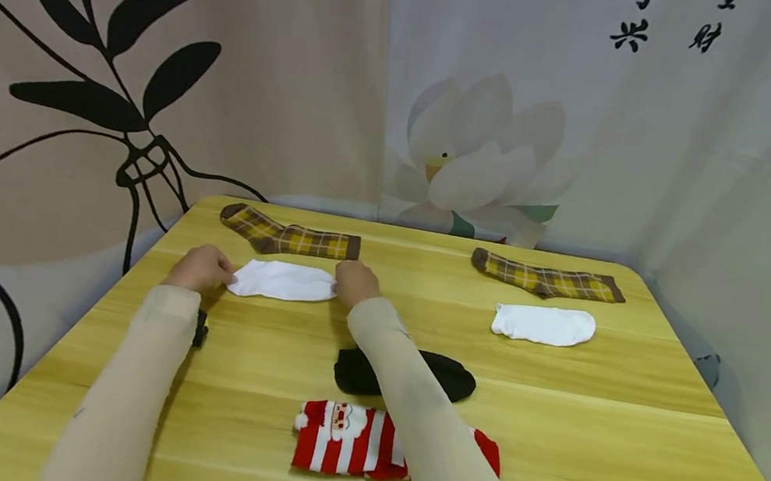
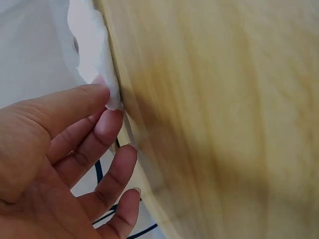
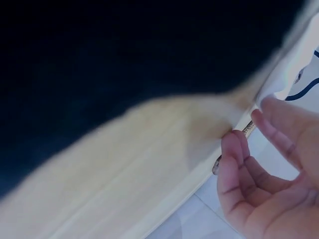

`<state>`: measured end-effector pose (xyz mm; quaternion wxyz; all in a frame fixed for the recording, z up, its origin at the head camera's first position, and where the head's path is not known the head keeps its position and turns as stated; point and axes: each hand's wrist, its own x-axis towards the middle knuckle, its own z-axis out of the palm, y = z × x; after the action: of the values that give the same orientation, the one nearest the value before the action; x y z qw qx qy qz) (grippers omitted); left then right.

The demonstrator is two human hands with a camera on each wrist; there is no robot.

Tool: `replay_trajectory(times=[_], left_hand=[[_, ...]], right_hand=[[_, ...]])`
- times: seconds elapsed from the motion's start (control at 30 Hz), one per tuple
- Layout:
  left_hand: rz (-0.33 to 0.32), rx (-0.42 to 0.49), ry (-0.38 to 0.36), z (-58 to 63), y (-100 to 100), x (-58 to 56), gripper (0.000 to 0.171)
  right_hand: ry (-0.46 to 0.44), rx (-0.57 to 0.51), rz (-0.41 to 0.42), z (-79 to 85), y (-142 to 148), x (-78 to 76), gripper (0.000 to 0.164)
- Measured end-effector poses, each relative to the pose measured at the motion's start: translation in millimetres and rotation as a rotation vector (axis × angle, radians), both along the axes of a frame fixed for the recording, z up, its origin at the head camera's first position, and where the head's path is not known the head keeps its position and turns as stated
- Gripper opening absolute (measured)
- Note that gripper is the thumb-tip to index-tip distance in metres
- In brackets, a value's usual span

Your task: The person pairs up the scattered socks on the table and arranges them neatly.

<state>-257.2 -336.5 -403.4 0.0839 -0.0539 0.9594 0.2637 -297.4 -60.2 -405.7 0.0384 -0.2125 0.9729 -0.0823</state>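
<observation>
A white sock (image 1: 282, 281) lies stretched sideways between both hands at the left part of the table. Its left end is pinched between thumb and forefinger of my left hand (image 1: 202, 268); the left wrist view shows that grip on the white sock (image 2: 97, 55), the other fingers loosely bent. At the right end, my right hand (image 1: 356, 283) pinches the white cloth (image 3: 286, 79) with thumb and forefinger. Just behind lies a brown and yellow plaid sock (image 1: 301, 241). Below my right forearm are a black sock (image 1: 357, 372) and a red-and-white striped Santa sock (image 1: 346, 440), each partly covered.
On the right of the wooden table (image 1: 619, 437) lie a second plaid sock (image 1: 544, 279) and a second white sock (image 1: 543, 324). A printed curtain (image 1: 303, 83) hangs behind the far edge. Black fills much of the right wrist view.
</observation>
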Motion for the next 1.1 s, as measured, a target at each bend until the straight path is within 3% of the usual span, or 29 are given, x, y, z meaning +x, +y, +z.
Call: replay_trajectory(times=[0.2,0.4,0.6,0.87,1.1], left_hand=[[-0.017,-0.074,-0.008,13.8,-0.6,-7.5,0.014],[-0.045,-0.105,-0.056,10.8,-1.4,-7.3,0.015],[-0.065,-0.098,-0.069,6.7,-3.5,-3.0,0.023],[-0.064,-0.082,-0.099,7.6,-2.3,-3.1,0.03],[-0.082,-0.071,-0.103,5.6,0.8,-8.5,0.024]], right_hand=[[0.024,-0.009,-0.011,6.7,-4.0,-2.7,0.016],[-0.01,0.031,0.033,6.7,-8.5,8.7,0.026],[0.054,0.115,0.124,3.3,-14.3,17.1,0.022],[0.062,0.091,0.079,3.1,-13.5,14.4,0.02],[-0.015,0.065,0.052,5.5,-8.9,10.7,0.019]])
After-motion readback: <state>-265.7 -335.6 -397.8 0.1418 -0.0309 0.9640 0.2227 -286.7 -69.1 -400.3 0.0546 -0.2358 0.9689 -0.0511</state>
